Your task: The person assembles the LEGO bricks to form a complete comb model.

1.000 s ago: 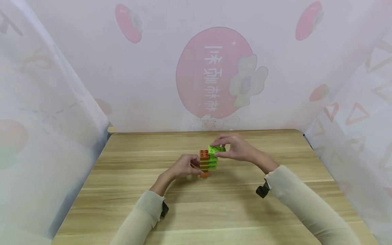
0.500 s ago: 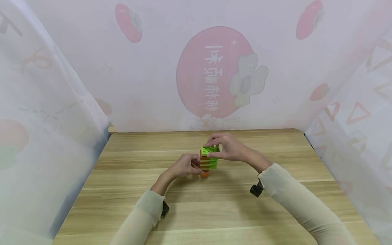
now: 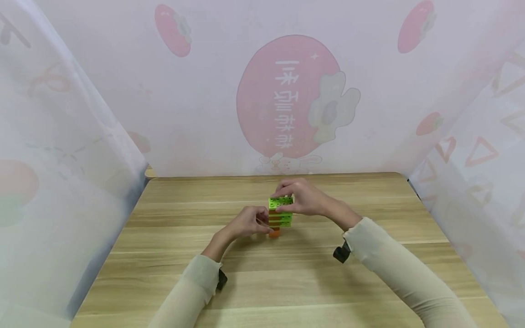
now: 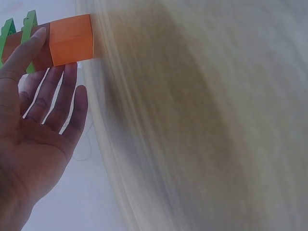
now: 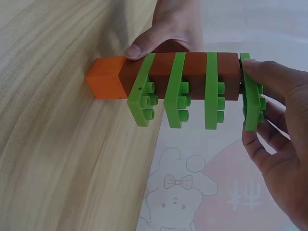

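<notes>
A tower of toy building blocks stands upright on the table, with an orange block [image 5: 105, 79] at its foot. Above that, brown blocks [image 5: 193, 72] alternate with thin green plates [image 5: 211, 91] that jut out to the right. My left hand [image 3: 248, 222] pinches the tower's lower part between thumb and fingers. At the top, a studded green plate [image 5: 251, 108] is pinched by my right hand [image 3: 306, 199]. This plate lies over the uppermost brown block and juts to the same side as the others. A thin dark gap shows beneath it in the right wrist view.
The wooden table [image 3: 262, 278] extends around the tower on all sides. Behind it hangs a pale printed curtain [image 3: 205, 114], with more curtain at the left [image 3: 61, 136] and right [image 3: 476, 150]. Dark wrist cameras [image 3: 342, 253] sit at both cuffs.
My right hand has moved left and slightly down with the green plate, from beside the tower's top to over the uppermost brown block. The left hand has kept its grip and barely moved.
</notes>
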{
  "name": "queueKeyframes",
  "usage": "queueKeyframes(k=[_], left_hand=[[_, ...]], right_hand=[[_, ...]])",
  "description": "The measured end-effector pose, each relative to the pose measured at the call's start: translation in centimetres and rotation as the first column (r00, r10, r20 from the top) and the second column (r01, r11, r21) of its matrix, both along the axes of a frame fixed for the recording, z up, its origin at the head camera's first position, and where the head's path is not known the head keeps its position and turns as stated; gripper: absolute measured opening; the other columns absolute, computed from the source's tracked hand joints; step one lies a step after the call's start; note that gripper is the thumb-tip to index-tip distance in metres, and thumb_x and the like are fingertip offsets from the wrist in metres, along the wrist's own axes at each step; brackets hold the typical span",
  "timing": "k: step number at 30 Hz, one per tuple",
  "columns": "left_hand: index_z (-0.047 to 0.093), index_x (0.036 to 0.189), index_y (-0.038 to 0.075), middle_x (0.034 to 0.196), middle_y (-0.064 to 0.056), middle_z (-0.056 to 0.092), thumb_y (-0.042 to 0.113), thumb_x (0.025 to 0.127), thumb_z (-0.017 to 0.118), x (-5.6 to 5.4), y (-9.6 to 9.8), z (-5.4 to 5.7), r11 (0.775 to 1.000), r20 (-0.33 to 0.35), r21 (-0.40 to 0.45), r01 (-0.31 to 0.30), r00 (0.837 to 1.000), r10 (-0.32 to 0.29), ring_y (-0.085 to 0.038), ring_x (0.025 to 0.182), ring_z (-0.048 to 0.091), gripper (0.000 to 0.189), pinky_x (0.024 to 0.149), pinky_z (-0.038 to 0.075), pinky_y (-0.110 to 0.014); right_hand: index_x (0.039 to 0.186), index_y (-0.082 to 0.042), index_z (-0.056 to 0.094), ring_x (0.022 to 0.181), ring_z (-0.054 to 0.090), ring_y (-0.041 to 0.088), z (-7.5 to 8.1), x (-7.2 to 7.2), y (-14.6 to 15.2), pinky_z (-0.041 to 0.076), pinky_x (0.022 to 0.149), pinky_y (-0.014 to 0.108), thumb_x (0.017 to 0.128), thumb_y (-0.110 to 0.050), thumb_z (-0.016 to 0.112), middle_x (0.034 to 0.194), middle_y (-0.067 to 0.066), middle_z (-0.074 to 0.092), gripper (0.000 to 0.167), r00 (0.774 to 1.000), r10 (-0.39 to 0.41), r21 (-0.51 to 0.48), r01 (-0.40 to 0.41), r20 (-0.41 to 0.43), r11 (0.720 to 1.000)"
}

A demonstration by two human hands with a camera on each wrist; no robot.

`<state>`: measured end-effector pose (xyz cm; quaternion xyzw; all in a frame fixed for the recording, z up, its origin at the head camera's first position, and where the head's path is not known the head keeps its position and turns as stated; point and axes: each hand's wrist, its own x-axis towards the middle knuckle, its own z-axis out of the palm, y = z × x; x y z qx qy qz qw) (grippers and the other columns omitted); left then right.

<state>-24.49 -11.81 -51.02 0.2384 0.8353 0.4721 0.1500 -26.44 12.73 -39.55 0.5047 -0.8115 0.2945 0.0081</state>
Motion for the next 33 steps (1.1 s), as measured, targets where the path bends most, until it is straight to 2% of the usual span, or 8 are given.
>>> queueKeyframes(k=[18,26,33], left_hand=[[0.072,0.102,0.009,0.104,-0.002,0.076,0.013,0.087,0.090,-0.16,-0.04,-0.12,1.000,0.004,-0.019,-0.007,1.000,0.007,-0.016,0.095,0.073,0.024,0.087,0.062,-0.033],[0.072,0.103,0.008,0.105,-0.004,0.076,0.011,0.087,0.089,-0.06,0.01,-0.15,1.000,0.006,-0.017,-0.012,1.000,0.012,-0.018,0.096,0.073,0.024,0.087,0.062,-0.035],[0.072,0.103,0.008,0.105,-0.004,0.076,0.011,0.087,0.089,0.06,-0.03,-0.11,1.000,-0.007,-0.017,-0.001,1.000,0.001,-0.018,0.096,0.073,0.024,0.087,0.062,-0.034]], right_hand=[[0.118,-0.005,0.080,0.092,0.068,0.013,0.34,-0.02,-0.41,0.058,0.081,0.030,0.089,-0.015,0.088,0.106,0.001,0.074,0.031,0.999,-0.041,0.052,0.039,0.023,0.998],[0.117,-0.007,0.081,0.090,0.066,0.013,0.34,0.13,-0.64,0.060,0.078,0.038,0.088,-0.016,0.089,0.106,0.001,0.075,0.031,0.995,-0.082,0.072,0.078,0.054,0.994],[0.117,-0.007,0.081,0.093,0.067,0.013,0.38,0.43,-0.63,0.057,0.080,0.028,0.088,-0.015,0.089,0.106,0.001,0.075,0.031,0.991,-0.102,0.066,0.097,0.083,0.993]])
